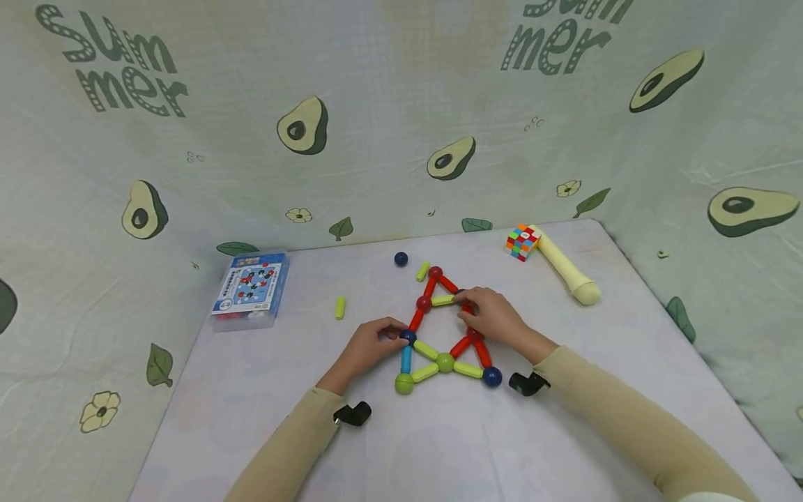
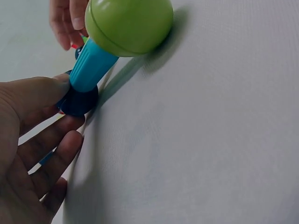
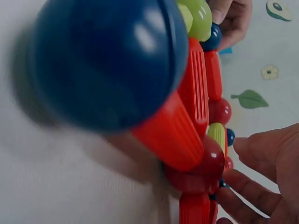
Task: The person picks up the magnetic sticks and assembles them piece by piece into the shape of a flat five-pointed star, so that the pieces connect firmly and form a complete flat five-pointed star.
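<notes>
A flat frame of coloured magnetic rods and balls lies on the table. My left hand (image 1: pixel 378 343) pinches a dark blue ball (image 2: pixel 78 103) at the frame's left, where a light blue rod (image 2: pixel 92 68) runs to a large green ball (image 1: pixel 404 383). At the far right side, my right hand (image 1: pixel 498 316) holds another dark blue ball (image 1: pixel 460 295) with thumb and fingertips, partly hiding it. From there a lime rod (image 1: pixel 442 300) reaches a red ball (image 1: pixel 424 304). A green ball (image 1: pixel 445 362) joins several rods in front, and a large dark blue ball (image 3: pixel 110 63) forms the near right corner.
Beyond the frame lie a loose dark blue ball (image 1: pixel 401 259) and a lime rod (image 1: pixel 423 271). Another lime rod (image 1: pixel 340 307) lies left, near a plastic box (image 1: pixel 251 289) of parts. A puzzle cube (image 1: pixel 523 242) and a yellow cylinder (image 1: pixel 569 267) are at the back right.
</notes>
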A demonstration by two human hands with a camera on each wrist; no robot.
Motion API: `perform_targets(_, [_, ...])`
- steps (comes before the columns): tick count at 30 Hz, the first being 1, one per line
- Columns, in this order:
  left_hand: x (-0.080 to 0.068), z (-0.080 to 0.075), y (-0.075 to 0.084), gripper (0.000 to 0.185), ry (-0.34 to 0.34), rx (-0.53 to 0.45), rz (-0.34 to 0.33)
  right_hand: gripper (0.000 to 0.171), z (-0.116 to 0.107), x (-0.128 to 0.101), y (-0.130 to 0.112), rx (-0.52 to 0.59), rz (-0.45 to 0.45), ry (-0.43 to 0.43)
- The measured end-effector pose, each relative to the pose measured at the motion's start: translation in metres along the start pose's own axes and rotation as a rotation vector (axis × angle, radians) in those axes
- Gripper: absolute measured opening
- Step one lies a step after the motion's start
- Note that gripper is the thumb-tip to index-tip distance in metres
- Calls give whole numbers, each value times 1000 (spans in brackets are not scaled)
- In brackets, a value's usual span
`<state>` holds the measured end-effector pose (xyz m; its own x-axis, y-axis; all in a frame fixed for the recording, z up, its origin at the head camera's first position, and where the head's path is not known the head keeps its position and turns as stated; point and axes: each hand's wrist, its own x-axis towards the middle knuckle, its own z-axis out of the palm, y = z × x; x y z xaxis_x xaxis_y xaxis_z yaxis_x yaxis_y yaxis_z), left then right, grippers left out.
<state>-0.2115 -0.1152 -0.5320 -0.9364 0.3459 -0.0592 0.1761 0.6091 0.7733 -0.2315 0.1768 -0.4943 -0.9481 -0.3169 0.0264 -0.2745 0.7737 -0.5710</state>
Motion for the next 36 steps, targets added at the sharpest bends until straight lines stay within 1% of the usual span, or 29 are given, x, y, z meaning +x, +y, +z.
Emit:
perform_targets(4, [0,4,0,26,-16,-12,0,34,3,-1,-4,2,-11,-16])
perform_targets(7, [0,7,1,27,-16,-9,2,34,6,0,-6,23,-19,-28])
perform_targets(12, [0,11,4,28,5,7,12,34,13,0,-11,53,-19,-51])
perform_targets(17, [0,15,8,27,26,-17,24,35,20,-2,-17,85,-17,-79])
perform_targets(20, [0,17,10,27,28,-20,24,33,24,-5,-23,97,-42,-101])
perform_targets(26, [2,21,10,28,31,-31,27,29,33,-8,-32,164,-98,-132])
perform_targets(28, [2,21,10,28,31,-34,32,27,37,-8,-34,173,-106,-141])
perform_targets(32, [0,18,8,27,29,-22,48,27,46,-7,-36,176,-93,-158])
perform_targets(34, [-1,14,7,24,40,-16,45,26,49,-8,-37,174,-84,-156])
perform_targets(36, [-2,9,4,22,68,-3,36,26,50,-8,-39,170,-74,-150])
